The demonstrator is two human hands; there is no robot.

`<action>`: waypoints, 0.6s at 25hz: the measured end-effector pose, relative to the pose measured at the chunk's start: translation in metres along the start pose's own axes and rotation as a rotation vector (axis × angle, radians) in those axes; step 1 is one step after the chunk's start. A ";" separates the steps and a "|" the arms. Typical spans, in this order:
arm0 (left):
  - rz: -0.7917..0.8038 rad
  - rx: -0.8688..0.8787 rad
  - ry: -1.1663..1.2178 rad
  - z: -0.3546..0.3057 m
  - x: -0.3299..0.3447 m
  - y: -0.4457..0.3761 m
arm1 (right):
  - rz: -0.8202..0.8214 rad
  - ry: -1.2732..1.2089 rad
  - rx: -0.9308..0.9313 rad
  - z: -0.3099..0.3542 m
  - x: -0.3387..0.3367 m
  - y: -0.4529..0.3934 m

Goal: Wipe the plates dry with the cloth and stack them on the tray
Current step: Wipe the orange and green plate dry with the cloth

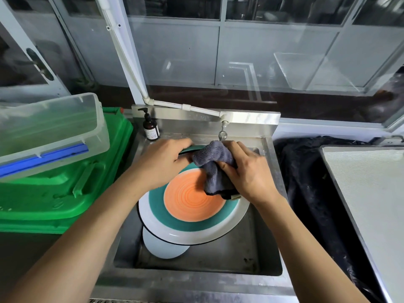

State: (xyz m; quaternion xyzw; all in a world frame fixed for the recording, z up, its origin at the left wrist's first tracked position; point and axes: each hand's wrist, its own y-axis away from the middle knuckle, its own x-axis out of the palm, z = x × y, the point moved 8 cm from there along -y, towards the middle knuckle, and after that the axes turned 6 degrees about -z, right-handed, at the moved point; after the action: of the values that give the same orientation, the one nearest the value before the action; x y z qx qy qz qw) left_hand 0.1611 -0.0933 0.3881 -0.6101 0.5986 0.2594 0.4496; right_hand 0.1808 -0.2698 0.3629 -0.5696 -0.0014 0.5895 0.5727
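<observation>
A round plate [188, 217] with an orange centre, a teal ring and a white rim is held tilted over the steel sink [265, 248]. My left hand [162, 164] grips its far left rim. My right hand [247, 171] holds a grey fluffy cloth [213, 165] bunched against the plate's upper right face and rim. A pale plate [162, 248] lies in the sink basin, partly hidden under the held plate. At the right, a flat silver-edged tray [369, 193] shows a bare pale surface.
A tap [222, 133] hangs just behind the cloth. A brown soap pump bottle [150, 127] stands at the sink's back left corner. A green bin lid [65, 186] with a clear plastic box [50, 132] on it is at the left. Dark cloth [306, 182] lies between sink and tray.
</observation>
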 end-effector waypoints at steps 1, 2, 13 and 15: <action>-0.009 0.001 0.000 0.001 -0.001 0.000 | -0.013 0.001 -0.004 0.001 -0.004 0.000; -0.022 0.004 0.006 0.002 -0.003 0.002 | -0.019 0.004 -0.013 0.001 -0.007 0.000; -0.454 -0.160 0.338 0.040 -0.011 0.030 | -0.205 -0.282 0.556 -0.069 -0.007 0.037; -0.457 -0.204 0.356 0.048 -0.003 0.036 | -0.207 -0.306 0.595 -0.071 0.001 0.045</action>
State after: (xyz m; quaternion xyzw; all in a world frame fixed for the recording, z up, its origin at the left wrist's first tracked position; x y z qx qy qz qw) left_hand 0.1365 -0.0463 0.3604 -0.8069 0.4859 0.0996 0.3208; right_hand 0.1988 -0.3307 0.3081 -0.2797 0.0269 0.5814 0.7636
